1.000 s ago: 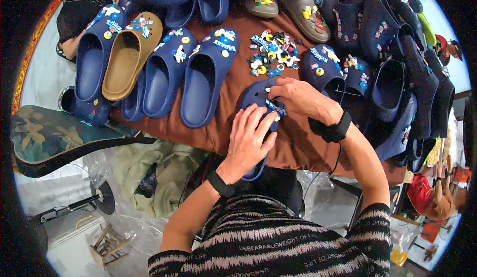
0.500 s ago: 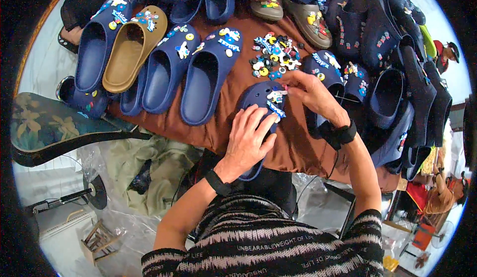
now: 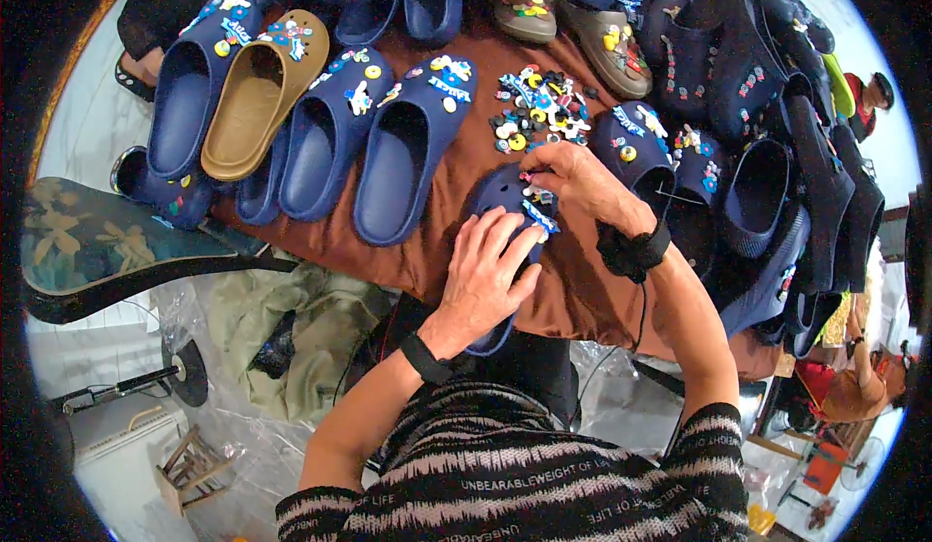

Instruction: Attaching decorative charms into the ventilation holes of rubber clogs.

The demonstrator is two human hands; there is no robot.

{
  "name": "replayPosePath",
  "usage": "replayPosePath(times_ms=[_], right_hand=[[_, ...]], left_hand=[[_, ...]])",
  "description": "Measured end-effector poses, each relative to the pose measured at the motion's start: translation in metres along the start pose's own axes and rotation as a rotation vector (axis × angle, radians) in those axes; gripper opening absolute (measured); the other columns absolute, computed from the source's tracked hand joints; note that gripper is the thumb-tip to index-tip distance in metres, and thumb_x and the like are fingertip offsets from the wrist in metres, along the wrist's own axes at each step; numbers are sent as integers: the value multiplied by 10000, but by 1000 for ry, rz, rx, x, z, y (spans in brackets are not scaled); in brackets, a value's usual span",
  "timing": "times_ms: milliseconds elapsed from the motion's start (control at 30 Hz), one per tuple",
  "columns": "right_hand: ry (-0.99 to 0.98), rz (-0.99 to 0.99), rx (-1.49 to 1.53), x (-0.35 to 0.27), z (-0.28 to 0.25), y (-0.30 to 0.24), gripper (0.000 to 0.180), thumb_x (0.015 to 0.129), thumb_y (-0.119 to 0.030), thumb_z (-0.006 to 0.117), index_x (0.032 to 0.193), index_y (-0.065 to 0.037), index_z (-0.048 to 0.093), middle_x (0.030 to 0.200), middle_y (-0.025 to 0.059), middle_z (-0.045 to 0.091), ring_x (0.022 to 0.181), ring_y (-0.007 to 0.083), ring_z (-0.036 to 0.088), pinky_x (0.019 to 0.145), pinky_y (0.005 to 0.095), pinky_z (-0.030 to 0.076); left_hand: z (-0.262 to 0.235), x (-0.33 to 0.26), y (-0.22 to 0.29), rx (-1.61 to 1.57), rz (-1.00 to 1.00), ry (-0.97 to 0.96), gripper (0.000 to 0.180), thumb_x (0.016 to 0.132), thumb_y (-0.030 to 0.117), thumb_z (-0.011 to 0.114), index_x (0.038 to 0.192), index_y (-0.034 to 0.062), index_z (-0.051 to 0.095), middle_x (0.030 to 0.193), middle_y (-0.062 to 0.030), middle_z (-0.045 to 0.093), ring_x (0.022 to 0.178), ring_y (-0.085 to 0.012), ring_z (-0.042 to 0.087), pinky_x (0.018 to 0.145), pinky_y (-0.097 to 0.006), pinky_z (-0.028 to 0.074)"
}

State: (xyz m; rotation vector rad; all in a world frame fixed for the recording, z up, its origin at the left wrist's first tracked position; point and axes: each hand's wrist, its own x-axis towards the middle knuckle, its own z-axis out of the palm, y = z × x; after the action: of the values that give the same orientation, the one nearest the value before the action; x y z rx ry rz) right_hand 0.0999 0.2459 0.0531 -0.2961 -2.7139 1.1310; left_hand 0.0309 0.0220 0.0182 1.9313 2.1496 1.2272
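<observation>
A navy clog (image 3: 496, 195) lies at the table's front edge, its toe pointing away from me. My left hand (image 3: 482, 275) grips it across the upper, with the fingertips beside a blue-and-white charm (image 3: 540, 217) on its toe. Above the toe holes, my right hand (image 3: 585, 187) pinches a small pinkish charm (image 3: 525, 176) between thumb and fingertips. The hand partly hides the white charm on the toe. Just beyond lies a pile of loose charms (image 3: 544, 105) in white, yellow, blue and black.
Decorated navy clogs (image 3: 403, 178) and a brown clog (image 3: 250, 105) stand on the brown cloth (image 3: 427, 260) to the left. More clogs (image 3: 757, 187) crowd the right side. A dark floral-patterned padded surface (image 3: 107, 251) juts in at left. Other people are at the edges.
My right hand has moved left with the small pinkish charm, from beside the toe to over its holes. My left hand and the clog stay in place.
</observation>
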Motion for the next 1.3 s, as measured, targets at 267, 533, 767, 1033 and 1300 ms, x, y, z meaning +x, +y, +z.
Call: replayPosePath(times_ms=[267, 533, 767, 1033, 1300], right_hand=[[-52, -253, -254, -4, -1, -10, 162, 876, -92, 705, 1023, -24, 699, 953, 124, 718, 901, 305, 683, 821, 389, 533], [76, 152, 110, 5, -10, 3, 189, 920, -91, 677, 1086, -5, 709, 971, 116, 731, 910, 205, 685, 836, 347, 532], [-91, 5, 2, 23, 1, 1, 209, 898, -103, 685, 1086, -21, 723, 989, 156, 744, 934, 287, 712, 847, 375, 539], [-276, -5, -96, 34, -13, 4, 145, 859, -67, 708, 974, 21, 703, 898, 116, 734, 838, 201, 684, 788, 332, 530], [-433, -62, -77, 51, -21, 7, 109, 796, -94, 739, 861, -11, 712, 801, 130, 719, 766, 296, 691, 692, 390, 521]], left_hand=[[-1, 0, 0, -3, -5, -5, 462, 840, 219, 713, 1273, 102, 602, 1312, -126, 528, 1291, -350, 458, 1088, -530, 367], [-2, 1, 1, 4, -8, -5, 467, 836, 215, 709, 1275, 96, 604, 1300, -138, 537, 1298, -365, 464, 1100, -517, 375], [-1, 1, 1, 9, -3, -8, 470, 837, 220, 712, 1279, 102, 602, 1301, -130, 538, 1295, -361, 464, 1098, -524, 378], [-2, 1, 1, 10, -5, -10, 472, 835, 222, 715, 1279, 106, 603, 1307, -125, 539, 1301, -358, 460, 1100, -523, 378], [-1, 0, 0, 1, -15, -17, 482, 822, 210, 723, 1277, 107, 602, 1309, -126, 537, 1301, -359, 461, 1099, -525, 379]])
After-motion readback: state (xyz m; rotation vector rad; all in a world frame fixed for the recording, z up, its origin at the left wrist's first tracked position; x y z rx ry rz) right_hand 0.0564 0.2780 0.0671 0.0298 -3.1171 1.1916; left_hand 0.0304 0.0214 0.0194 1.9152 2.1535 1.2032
